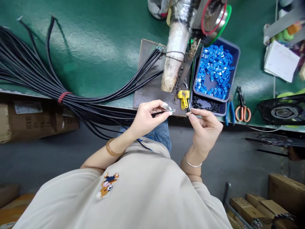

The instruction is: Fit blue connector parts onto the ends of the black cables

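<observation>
Pinching the black cable (pixel 159 112) near its bared tip in our left hand (pixel 145 119), just off the green bench (pixel 95 47) edge, we'd best hold it level with our right hand (pixel 205 127) (fingertips pressed together on something too small to name).

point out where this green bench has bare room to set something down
Bare green bench lies above the black cable bundle, left of the dark grey mat; a narrower strip runs between the blue bin of blue parts and white papers. The front edge by the blue-handled pliers and orange-handled scissors is crowded.
</observation>
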Demonstrator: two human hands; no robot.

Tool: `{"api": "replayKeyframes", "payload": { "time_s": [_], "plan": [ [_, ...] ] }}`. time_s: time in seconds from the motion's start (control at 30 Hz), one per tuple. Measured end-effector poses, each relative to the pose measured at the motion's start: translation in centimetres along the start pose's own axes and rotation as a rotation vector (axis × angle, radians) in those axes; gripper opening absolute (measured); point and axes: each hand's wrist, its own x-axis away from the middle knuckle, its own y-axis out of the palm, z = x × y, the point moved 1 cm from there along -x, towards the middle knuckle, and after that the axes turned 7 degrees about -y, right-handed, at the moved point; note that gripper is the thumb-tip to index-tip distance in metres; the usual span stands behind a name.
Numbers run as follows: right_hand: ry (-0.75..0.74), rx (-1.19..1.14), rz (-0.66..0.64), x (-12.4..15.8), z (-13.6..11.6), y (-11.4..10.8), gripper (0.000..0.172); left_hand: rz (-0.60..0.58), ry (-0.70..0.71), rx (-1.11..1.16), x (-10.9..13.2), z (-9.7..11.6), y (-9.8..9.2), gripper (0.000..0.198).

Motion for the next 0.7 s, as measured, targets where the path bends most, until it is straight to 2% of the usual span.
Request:
{"api": "replayKeyframes", "payload": {
  "time_s": [0.13,0.27,0.33,0.43,0.5,0.6,0.7],
  "plan": [
    [-0.012,0.043,-0.005,0.4,0.6,1.2,0.007,0.032,0.163,-0.219,0.1,-0.5,-0.2,0.006],
    [-0.026,0.06,-0.05,0.1,0.8,1.4,0.006,0.078,0.232,-0.279,0.2,-0.6,-0.3,0.007],
    [-0.002,0.028,-0.085,0.1,0.8,1.4,0.006,0.056,0.198,-0.25,0.2,-0.5,-0.3,0.011],
    [0.008,0.025,-0.117,0.2,0.6,1.6,0.007,-0.098,0.041,-0.159,0.2,0.0,-0.4,0.024],
    [-0.019,0.093,-0.094,0.3,0.3,1.4,0.007,-0.18,-0.06,-0.101,0.2,0.3,-0.5,0.031],
    [-0.106,0.33,0.04,-0.2,0.1,-0.1,0.011,-0.227,-0.128,-0.058,0.2,0.5,-0.7,0.035],
    [-0.196,0.631,0.185,-1.5,1.1,-2.4,0.013,-0.221,-0.109,-0.084,0.3,0.6,-0.6,0.034]
  ]
}}
